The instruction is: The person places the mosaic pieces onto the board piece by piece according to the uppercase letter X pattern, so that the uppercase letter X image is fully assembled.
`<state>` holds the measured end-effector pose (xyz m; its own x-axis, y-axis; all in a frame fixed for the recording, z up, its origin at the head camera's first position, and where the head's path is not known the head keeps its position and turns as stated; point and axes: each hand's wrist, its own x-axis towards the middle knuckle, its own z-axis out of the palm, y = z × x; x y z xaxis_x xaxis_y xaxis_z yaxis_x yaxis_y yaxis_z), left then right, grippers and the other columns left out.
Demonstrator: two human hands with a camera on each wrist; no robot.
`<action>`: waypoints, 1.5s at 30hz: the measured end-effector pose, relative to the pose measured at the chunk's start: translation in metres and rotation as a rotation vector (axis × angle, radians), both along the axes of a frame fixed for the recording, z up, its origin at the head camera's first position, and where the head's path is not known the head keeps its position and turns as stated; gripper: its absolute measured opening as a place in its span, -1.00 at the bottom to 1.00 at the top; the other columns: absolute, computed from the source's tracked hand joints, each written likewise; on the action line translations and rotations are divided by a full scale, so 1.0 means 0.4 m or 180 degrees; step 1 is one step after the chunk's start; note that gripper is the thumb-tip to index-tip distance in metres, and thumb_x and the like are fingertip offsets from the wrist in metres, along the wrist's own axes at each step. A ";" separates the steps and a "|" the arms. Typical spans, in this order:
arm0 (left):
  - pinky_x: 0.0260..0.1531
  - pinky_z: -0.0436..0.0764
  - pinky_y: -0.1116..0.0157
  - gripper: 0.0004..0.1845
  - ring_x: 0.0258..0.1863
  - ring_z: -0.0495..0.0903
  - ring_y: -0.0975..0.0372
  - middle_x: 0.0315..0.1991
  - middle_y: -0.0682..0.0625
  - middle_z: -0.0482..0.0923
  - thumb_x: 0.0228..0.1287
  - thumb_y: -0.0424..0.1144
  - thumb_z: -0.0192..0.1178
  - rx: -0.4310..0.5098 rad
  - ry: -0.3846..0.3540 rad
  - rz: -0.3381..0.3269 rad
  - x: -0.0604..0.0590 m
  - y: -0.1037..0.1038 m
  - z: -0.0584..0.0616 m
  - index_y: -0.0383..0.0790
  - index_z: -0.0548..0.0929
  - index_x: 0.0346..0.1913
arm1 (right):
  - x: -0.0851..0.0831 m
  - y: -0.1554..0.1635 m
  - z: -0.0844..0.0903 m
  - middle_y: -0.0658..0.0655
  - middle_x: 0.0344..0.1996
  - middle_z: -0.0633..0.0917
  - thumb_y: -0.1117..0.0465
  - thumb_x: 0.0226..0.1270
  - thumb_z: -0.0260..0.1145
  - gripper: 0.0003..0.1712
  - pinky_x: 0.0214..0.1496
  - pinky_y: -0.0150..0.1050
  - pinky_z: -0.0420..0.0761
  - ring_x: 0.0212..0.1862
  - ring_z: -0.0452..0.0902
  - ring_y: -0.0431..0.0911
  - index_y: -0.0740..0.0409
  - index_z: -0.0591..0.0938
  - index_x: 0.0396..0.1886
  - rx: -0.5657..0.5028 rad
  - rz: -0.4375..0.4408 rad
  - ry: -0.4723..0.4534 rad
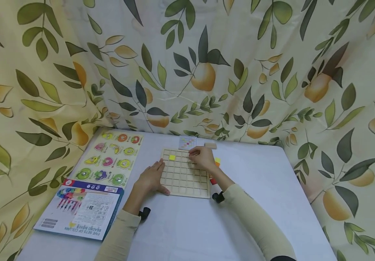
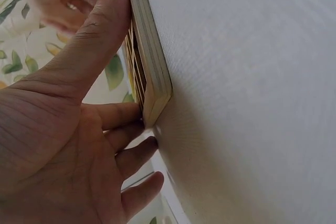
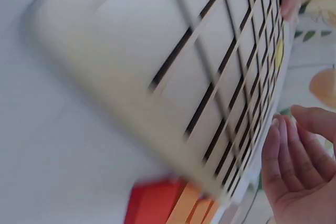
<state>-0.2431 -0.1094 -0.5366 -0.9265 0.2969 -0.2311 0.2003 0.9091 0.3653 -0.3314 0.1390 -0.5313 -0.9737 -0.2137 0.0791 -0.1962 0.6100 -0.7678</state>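
Note:
A wooden grid board (image 1: 185,183) lies on the white table, with one yellow tile (image 1: 172,157) in a cell near its far left corner. Against the board's left side rests my left hand (image 1: 149,177), fingers spread. In the left wrist view its thumb (image 2: 100,35) lies along the board's edge, and its fingertips meet the board around the corner. Over the far right part of the grid, my right hand (image 1: 203,157) has its fingertips drawn together. A small pale spot shows at those fingertips in the right wrist view; I cannot tell whether it is a held piece.
Beyond the board lie a colored pattern card (image 1: 187,142) and a small wooden block (image 1: 210,145). Red (image 3: 152,203) and orange (image 3: 186,203) pieces sit along its right side. At left are a fruit picture board (image 1: 112,168) and a flat printed box (image 1: 79,210). Patterned curtains surround the table.

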 end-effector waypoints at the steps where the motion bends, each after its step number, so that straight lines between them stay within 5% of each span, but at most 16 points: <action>1: 0.60 0.10 -0.05 0.43 0.65 0.00 -0.07 0.68 -0.23 -0.06 -0.22 0.19 0.70 -0.0003 -0.0008 0.0001 0.000 0.001 -0.003 -0.39 0.12 0.63 | 0.001 0.016 0.001 0.14 -0.29 0.82 0.32 0.33 0.49 -0.78 -0.28 -0.26 0.70 -0.26 0.75 -0.04 0.30 0.79 -0.07 0.0010 -0.0028 0.0002; 9: 0.60 0.10 -0.06 0.42 0.65 0.00 -0.08 0.68 -0.24 -0.06 -0.22 0.17 0.71 0.0015 -0.0037 -0.0005 0.004 0.007 -0.006 -0.40 0.13 0.62 | 0.003 0.131 -0.014 0.09 -0.27 0.83 0.27 0.32 0.50 -0.82 -0.11 -0.12 0.72 -0.19 0.76 -0.03 0.17 0.82 -0.10 0.0340 -0.0516 0.0010; 16: 0.60 0.12 -0.07 0.42 0.65 0.03 -0.08 0.68 -0.24 -0.03 -0.24 0.19 0.71 0.0016 -0.0016 0.0018 0.010 -0.002 0.004 -0.40 0.15 0.62 | -0.006 0.186 -0.029 0.20 -0.10 0.78 0.29 0.28 0.38 -0.65 0.08 0.02 0.65 -0.02 0.69 0.10 0.25 0.75 0.06 0.0627 -0.0969 -0.0011; 25: 0.61 0.08 -0.05 0.44 0.66 0.00 -0.07 0.69 -0.22 -0.07 -0.24 0.21 0.69 -0.0008 -0.0047 0.0017 0.004 -0.003 -0.001 -0.38 0.12 0.64 | -0.009 0.218 -0.030 0.23 -0.03 0.75 0.20 0.24 0.39 -0.49 0.00 0.04 0.68 0.00 0.68 0.13 0.27 0.63 0.19 0.1117 -0.1065 -0.0374; 38: 0.61 0.06 -0.06 0.44 0.66 -0.02 -0.06 0.69 -0.21 -0.09 -0.23 0.21 0.70 -0.0036 -0.0084 0.0025 -0.001 -0.002 -0.008 -0.36 0.10 0.64 | -0.002 0.231 -0.024 0.15 -0.22 0.77 0.26 0.16 0.54 -0.50 -0.20 -0.10 0.63 -0.20 0.67 0.05 0.19 0.69 0.12 0.0906 -0.1178 -0.0222; 45: 0.61 0.06 -0.07 0.44 0.66 -0.02 -0.06 0.69 -0.21 -0.09 -0.23 0.20 0.70 -0.0011 -0.0033 0.0011 0.001 0.000 0.000 -0.37 0.10 0.64 | 0.001 0.235 -0.006 0.15 -0.31 0.82 0.35 0.25 0.45 -0.63 -0.35 -0.20 0.66 -0.37 0.74 -0.04 0.22 0.74 0.07 0.0526 -0.1226 -0.0040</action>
<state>-0.2429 -0.1094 -0.5367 -0.9251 0.2930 -0.2416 0.1934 0.9110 0.3641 -0.3311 0.2331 -0.5338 -0.9856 0.1573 0.0617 0.0791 0.7520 -0.6544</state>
